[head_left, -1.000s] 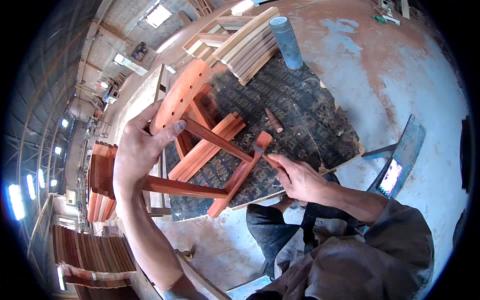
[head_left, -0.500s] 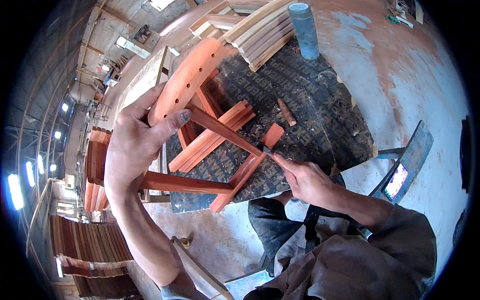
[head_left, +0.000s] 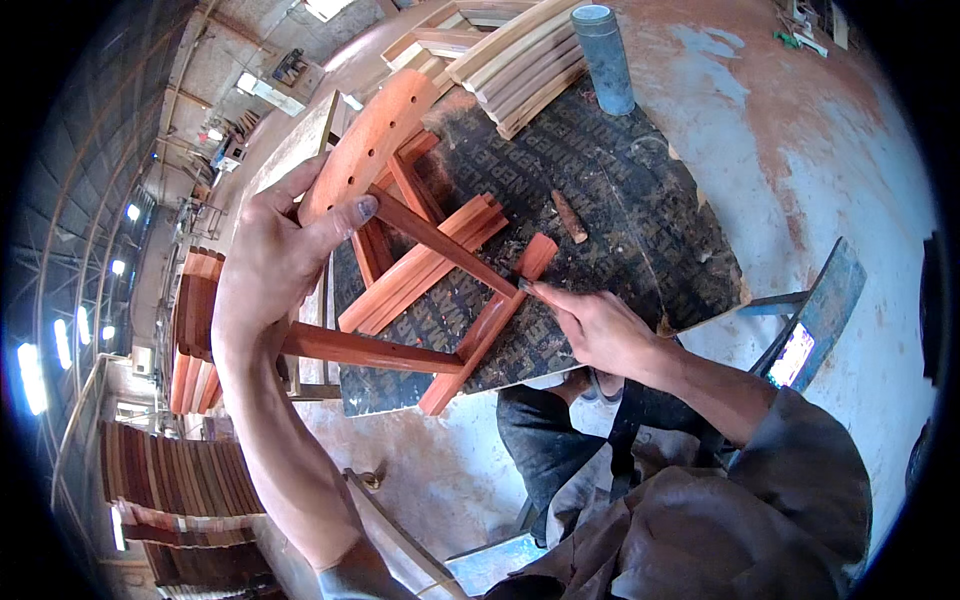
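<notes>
At the board's (head_left: pixel 640 215) left edge the left hand (head_left: pixel 285 235) grips the holed rail (head_left: pixel 367 130) of the red frame (head_left: pixel 440 240), which spans the board's left half, while over the board's near edge the right hand (head_left: pixel 605 335) clenches a small tool (head_left: pixel 525 286), less exposed than half a second ago.

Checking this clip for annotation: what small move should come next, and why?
Perhaps a short stroke of the tool, mostly hidden by the right hand, along the crosspiece: the dark tip is close to where the slat joins, while the left hand holds the drilled board.
</notes>
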